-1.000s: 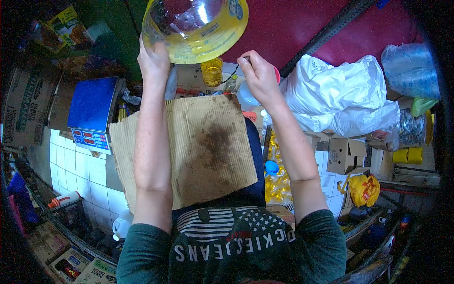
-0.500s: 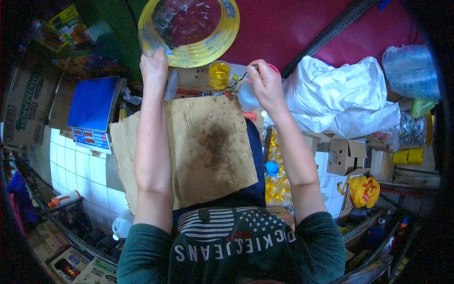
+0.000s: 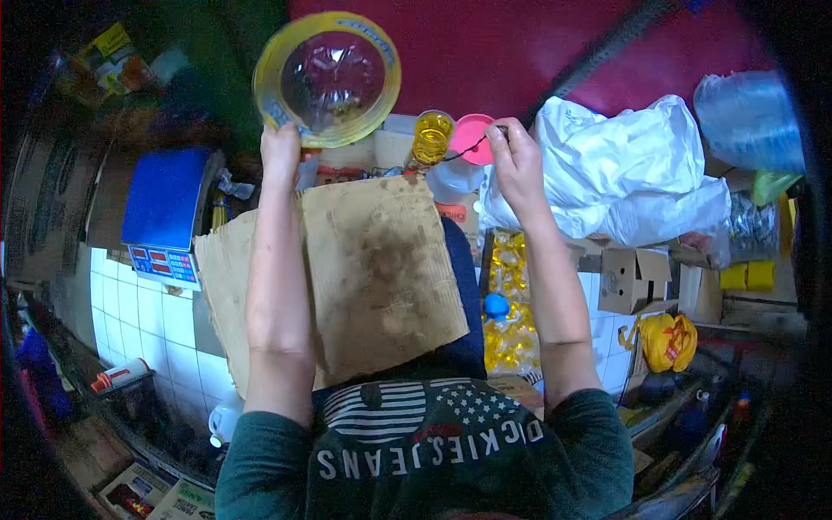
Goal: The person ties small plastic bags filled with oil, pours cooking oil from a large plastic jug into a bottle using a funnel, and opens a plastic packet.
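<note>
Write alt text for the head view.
A person's left hand holds up a yellow-rimmed container while the right hand grips a wire handle leading to a cup of yellow liquid. Stained cardboard lies below.

Site type: small grocery-type shop or its stockroom; cannot tell which of the two. Evidence: digital weighing scale (image 3: pixel 165 199) with blue platform, number displays and keypad, as used for goods sold by weight. Brown cartons (image 3: pixel 52 191) stand at the left edge; printed boxes (image 3: pixel 182 504) sit at lower left. Hanging packets (image 3: pixel 113 56), blurred, show at upper left. Clear packs (image 3: pixel 510 338) of yellow liquid lie close together, with a clear cup (image 3: pixel 432 137) of similar liquid nearby. Bulky white plastic bags (image 3: pixel 620 173) are piled near an open carton (image 3: pixel 631 282). White floor tiles (image 3: pixel 143 303) and maroon wall (image 3: pixel 468 52) enclose a cramped space.
</note>
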Demonstrator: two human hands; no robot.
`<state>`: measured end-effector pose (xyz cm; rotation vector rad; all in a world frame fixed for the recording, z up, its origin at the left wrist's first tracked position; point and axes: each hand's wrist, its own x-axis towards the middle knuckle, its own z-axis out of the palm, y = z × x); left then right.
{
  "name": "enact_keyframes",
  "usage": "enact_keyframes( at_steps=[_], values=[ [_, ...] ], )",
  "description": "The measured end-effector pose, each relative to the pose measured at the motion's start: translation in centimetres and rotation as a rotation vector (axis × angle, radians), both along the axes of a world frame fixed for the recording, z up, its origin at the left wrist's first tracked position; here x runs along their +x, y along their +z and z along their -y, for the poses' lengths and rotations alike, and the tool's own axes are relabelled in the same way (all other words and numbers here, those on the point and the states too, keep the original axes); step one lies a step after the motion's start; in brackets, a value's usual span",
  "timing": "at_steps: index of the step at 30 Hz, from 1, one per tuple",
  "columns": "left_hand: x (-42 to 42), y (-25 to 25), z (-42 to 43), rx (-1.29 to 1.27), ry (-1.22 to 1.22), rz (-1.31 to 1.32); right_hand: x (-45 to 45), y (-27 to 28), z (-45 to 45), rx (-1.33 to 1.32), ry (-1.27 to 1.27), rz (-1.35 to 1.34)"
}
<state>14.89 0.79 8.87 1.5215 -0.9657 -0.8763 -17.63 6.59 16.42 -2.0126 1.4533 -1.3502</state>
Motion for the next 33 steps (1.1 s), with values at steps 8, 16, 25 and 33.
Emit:
enact_keyframes(
  at_steps=[8, 16, 25, 33],
  values=[
    [-0.1, -3.7, -0.9, 0.241, -0.023, -0.203, -2.7, 0.2, 0.1, 0.023, -0.067, -0.027],
    [0.8, -4.7, -1.1, 0.254, -0.041, -0.182, -4.8, 0.8, -1.2, -0.015, -0.120, -0.051],
    [1.9, -4.9, -1.9, 0.256, -0.090, -0.094, -8.4, 1.9, -6.2, 0.098, -0.210, -0.066],
    [4.3, -5.9, -2.6, 0.365, -0.125, -0.177, -10.4, 2.9, -12.1, 0.060, -0.260, -0.186]
  ],
)
